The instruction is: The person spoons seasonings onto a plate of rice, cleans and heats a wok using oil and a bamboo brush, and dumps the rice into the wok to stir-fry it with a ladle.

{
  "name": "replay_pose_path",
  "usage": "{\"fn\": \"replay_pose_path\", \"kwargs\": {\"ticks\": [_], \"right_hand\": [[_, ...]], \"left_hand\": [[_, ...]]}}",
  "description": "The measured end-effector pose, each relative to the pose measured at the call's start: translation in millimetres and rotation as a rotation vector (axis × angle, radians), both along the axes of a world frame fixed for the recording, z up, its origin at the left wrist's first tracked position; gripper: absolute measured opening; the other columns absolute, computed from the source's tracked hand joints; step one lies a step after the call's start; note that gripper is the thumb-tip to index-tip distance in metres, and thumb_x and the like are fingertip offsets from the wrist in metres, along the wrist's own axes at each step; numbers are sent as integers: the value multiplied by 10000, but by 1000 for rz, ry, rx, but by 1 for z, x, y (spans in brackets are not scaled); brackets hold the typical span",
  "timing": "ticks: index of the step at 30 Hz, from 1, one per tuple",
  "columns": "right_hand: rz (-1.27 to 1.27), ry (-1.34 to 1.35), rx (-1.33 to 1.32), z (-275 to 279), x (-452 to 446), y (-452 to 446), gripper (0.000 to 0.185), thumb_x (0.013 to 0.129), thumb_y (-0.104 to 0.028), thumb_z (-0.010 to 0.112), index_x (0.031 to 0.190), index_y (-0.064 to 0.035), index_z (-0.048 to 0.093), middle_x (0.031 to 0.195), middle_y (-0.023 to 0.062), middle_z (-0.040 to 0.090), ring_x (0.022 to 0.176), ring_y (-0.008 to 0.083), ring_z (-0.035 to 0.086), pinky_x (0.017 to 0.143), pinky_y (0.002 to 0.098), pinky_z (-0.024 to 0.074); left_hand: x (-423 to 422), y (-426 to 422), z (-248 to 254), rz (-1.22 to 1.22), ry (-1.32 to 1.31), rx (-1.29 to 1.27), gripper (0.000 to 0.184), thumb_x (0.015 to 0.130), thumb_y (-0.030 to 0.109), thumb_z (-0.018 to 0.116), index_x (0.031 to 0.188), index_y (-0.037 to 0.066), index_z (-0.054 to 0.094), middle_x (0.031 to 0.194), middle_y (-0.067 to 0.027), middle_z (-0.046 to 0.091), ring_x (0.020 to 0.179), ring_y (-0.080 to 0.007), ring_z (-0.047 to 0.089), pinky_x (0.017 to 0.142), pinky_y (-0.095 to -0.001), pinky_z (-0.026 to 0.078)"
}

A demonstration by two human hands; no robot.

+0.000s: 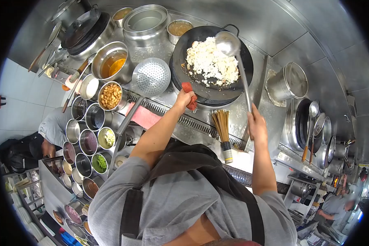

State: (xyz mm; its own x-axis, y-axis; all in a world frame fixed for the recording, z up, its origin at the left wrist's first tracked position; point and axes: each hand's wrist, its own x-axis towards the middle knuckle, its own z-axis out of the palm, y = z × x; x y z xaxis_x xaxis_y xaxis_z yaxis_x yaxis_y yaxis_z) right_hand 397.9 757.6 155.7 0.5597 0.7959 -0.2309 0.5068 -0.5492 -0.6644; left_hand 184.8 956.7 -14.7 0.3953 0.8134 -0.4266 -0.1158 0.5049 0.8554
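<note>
A black wok point(178, 61) sits on the stove, with white and light-brown fried rice point(211, 61) heaped in it. My left hand point(186, 99) is closed around a red cloth point(189, 92) at the wok's near left edge. My right hand point(257, 125) grips the handle of a long metal ladle point(228, 44), whose round bowl rests over the right side of the rice. Below the wok, between my arms, lies a bamboo brush point(222, 129).
A perforated strainer point(151, 77) lies left of the wok, near a pot of oil point(113, 65) and a bowl of nuts point(110, 96). Several ingredient tins stand at left. Another wok with ladles point(302, 123) is at right. Other people point(57, 123) are at both sides.
</note>
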Motion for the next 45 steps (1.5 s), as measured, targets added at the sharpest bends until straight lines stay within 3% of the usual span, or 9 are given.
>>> {"fn": "replay_pose_path", "kwargs": {"ticks": [5, 9, 15, 17, 20, 28, 31, 41, 45], "right_hand": [[-138, 145, 19, -33, -1, -43, 445, 909, -230, 476, 1344, -150, 431, 578, 63, 498, 408, 133, 453, 389, 325, 392], [21, -107, -80, -40, -2, -14, 443, 912, -230, 478, 1342, -132, 434, 572, 67, 492, 440, 142, 465, 477, 322, 421], [-83, 195, 69, 2, -11, -34, 465, 915, -239, 478, 1359, -121, 404, 564, 63, 478, 464, 148, 481, 505, 318, 439], [-110, 243, 24, -38, 1, -31, 460, 914, -230, 476, 1356, -128, 404, 574, 89, 506, 468, 177, 500, 516, 328, 458], [175, -370, -73, -63, 10, -11, 444, 915, -229, 477, 1345, -131, 419, 607, 147, 543, 437, 203, 498, 501, 360, 451], [-64, 354, 207, -16, -8, -33, 427, 927, -209, 465, 1343, -120, 431, 541, -3, 430, 416, 95, 412, 386, 290, 370], [-84, 292, -111, -56, 12, -15, 427, 923, -201, 476, 1339, -113, 433, 548, 5, 437, 403, 103, 405, 380, 285, 367], [-118, 384, 171, -35, -6, 4, 453, 920, -216, 492, 1353, -105, 414, 557, 8, 425, 399, 113, 403, 366, 294, 353], [-11, 156, -153, -26, 9, 52, 446, 909, -256, 488, 1330, -118, 438, 595, 75, 497, 413, 173, 456, 405, 337, 397]], "left_hand": [[-1, -4, 11, 63, -41, 7, 136, 746, 55, 520, 877, 40, 487, 643, -65, 544, 488, -191, 541, 444, -334, 455], [-1, -2, 4, -6, -41, -32, 110, 755, 66, 526, 861, 36, 519, 686, -56, 555, 509, -181, 556, 457, -339, 473], [1, -2, -6, 33, -16, 4, 181, 754, 70, 518, 932, 41, 495, 713, -70, 557, 528, -203, 572, 471, -350, 489], [1, -2, -4, 44, -3, 24, 186, 754, 71, 518, 937, 41, 497, 719, -72, 557, 531, -205, 574, 476, -352, 492], [1, 2, 7, -10, -7, -25, 190, 760, 76, 523, 946, 42, 498, 716, -70, 553, 525, -206, 569, 475, -351, 492], [0, -7, 8, 59, -11, 15, 165, 750, 59, 522, 914, 39, 512, 728, -64, 561, 553, -178, 561, 490, -332, 479], [0, -6, 20, 9, -24, -24, 139, 748, 50, 522, 887, 40, 508, 717, -52, 560, 578, -158, 555, 502, -321, 471], [3, -8, 7, 88, -9, -13, 194, 765, 72, 509, 954, 30, 492, 702, -74, 561, 523, -196, 561, 484, -335, 482], [0, -2, 28, 18, -27, -18, 160, 761, 64, 508, 917, 29, 507, 670, -62, 552, 521, -188, 557, 484, -332, 476]]}}
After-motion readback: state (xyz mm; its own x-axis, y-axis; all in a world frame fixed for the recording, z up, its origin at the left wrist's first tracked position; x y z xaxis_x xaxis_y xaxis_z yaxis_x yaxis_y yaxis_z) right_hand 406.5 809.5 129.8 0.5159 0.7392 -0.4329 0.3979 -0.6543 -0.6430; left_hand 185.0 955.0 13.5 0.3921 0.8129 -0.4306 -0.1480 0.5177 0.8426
